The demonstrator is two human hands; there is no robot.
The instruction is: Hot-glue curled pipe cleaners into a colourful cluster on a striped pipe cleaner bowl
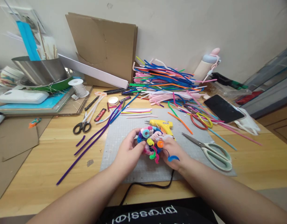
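The left hand (130, 150) is cupping one side of the fuzzy craft (150, 142), its thumb pressing on the near face, while the right hand (176, 150) is holding the other side, its grip partly hidden. The craft is sitting between them over the mat (134, 171), just nearer than the glue gun (162, 124); whether it is touching the mat, the view is not showing. It is looking light, soft and grippy, probably giving under a squeeze. The dangling curls (156, 158) are seeming most fragile, so the thick outer sides are offering the safer hold.
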